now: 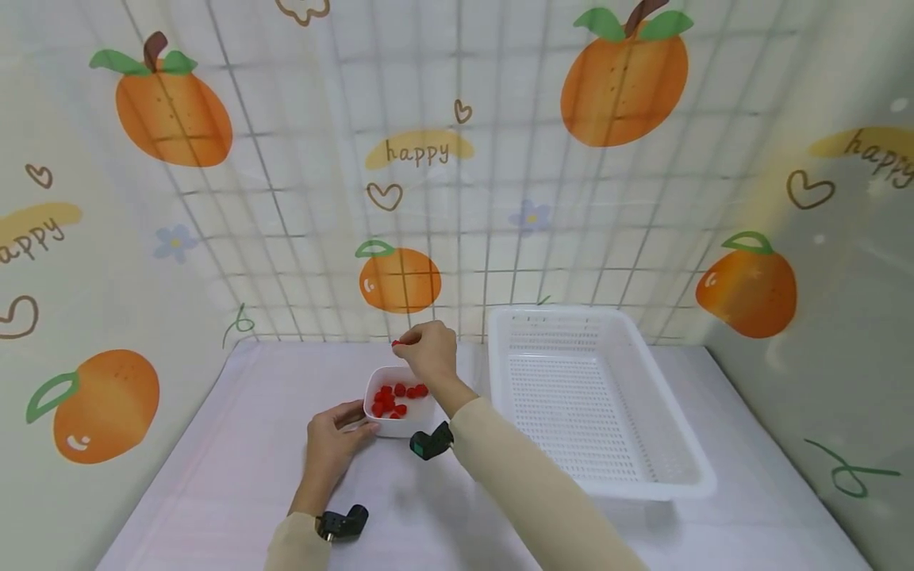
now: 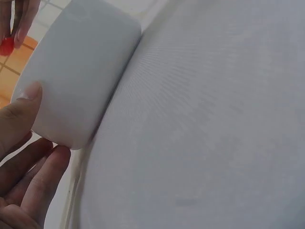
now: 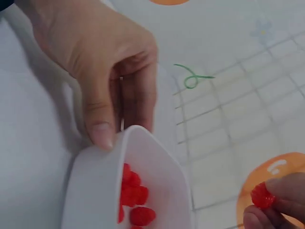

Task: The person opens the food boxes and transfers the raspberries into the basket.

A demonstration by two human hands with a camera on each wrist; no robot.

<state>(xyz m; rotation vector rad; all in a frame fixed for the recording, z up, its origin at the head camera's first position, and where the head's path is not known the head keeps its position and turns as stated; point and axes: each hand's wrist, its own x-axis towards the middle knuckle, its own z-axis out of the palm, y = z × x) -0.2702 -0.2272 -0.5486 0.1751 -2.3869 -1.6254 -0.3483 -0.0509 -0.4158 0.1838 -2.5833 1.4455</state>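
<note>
Right hand (image 1: 434, 353) pinched one red berry (image 3: 262, 194), apart from the white box (image 1: 403, 428), which lay to that hand's near side; whether over or beyond the far rim, unclear. Left hand (image 1: 332, 440), closer, gripped its near-left corner. More red berries (image 1: 400, 390) lay inside.

In the head view, the right hand (image 1: 431, 354) mostly hides the red berry (image 1: 396, 343) it pinches. Below the left hand (image 3: 112, 78), the right wrist view's bottom edge cuts off the box (image 3: 94, 188), whose wall partly hides other berries (image 3: 134, 195).
</note>
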